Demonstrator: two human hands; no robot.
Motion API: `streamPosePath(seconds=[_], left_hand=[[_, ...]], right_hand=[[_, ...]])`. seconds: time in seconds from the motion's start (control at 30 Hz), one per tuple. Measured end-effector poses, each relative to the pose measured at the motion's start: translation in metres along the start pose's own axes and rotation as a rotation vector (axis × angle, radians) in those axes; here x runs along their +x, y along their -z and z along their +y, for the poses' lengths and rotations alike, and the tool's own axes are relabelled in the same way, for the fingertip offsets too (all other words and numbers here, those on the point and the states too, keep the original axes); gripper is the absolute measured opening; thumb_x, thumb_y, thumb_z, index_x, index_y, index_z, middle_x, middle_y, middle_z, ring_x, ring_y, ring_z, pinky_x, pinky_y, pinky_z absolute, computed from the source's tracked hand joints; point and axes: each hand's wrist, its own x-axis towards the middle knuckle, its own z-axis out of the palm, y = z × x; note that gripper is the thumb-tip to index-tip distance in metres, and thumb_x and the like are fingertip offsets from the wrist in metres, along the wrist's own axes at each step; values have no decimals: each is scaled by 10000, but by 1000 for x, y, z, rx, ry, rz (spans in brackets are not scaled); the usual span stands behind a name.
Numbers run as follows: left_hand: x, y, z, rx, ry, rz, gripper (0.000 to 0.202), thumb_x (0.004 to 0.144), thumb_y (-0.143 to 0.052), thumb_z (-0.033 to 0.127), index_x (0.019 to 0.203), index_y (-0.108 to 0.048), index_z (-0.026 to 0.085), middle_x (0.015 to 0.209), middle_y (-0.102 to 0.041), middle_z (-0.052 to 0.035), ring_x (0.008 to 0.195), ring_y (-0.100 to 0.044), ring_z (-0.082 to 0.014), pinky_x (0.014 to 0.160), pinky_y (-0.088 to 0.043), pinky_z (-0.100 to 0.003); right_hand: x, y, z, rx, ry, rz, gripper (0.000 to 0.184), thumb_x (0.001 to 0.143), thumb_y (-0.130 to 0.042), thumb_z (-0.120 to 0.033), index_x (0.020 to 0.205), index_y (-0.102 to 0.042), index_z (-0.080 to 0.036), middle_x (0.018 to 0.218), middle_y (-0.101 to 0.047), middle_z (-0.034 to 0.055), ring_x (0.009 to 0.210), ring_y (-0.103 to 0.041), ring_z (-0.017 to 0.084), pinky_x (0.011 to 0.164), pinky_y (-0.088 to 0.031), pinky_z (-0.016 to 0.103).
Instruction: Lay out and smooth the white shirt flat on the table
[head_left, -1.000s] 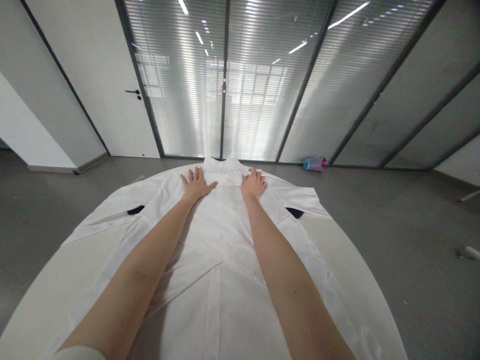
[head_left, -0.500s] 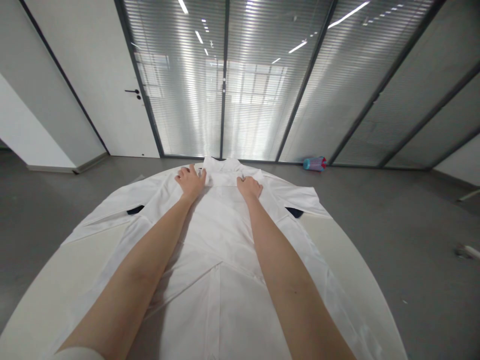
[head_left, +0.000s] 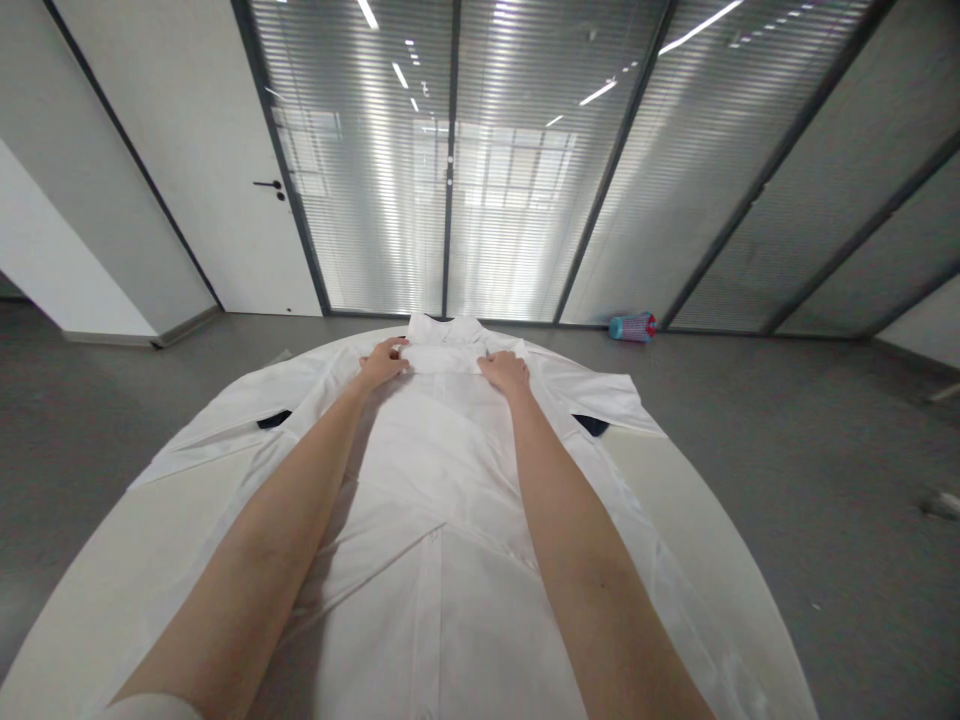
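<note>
Fingers of left hand curl together and pinch the left end of the folded band just below the collar. Fingers of right hand bend onto the band's right end, tips sunk in cloth; pinch or press cannot be told. Band is part of white garment, spread flat down centre of frame on pale round table, collar at far edge, sleeves out to mid-left and mid-right. Risks, as judged: uneven pull between the two hands would skew the band and send creases down the panel. Forearms lie on the cloth, so a tug works against their weight and may bunch fabric. A push outward could slide the collar off the rim toward grey floor, where a bottle lies right of centre.
</note>
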Motion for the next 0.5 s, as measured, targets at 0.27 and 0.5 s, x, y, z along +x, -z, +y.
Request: streamPosePath(seconds=[0.27,0.5], left_hand=[[3,-5,-5,46,-45,48,471,756,-630,135,1211,-645,255,967,-718,-15,909,-653,-201,870,-451,-323],[-2,-3,-3,112,-56,25,474,780,-629,186,1246,-625,271,949,-709,1,901,-650,-208,861,-439,-324]], right_hand=[[7,14,5,-179,-30,-93,543,852,-616,-576,1246,-677,-207,1459,-469,161,1345,-419,386,1081,-337,497],[9,26,1,-184,37,-228,466,821,-628,-447,1229,-679,-228,1474,-437,152,1344,-429,395,1070,-363,529]])
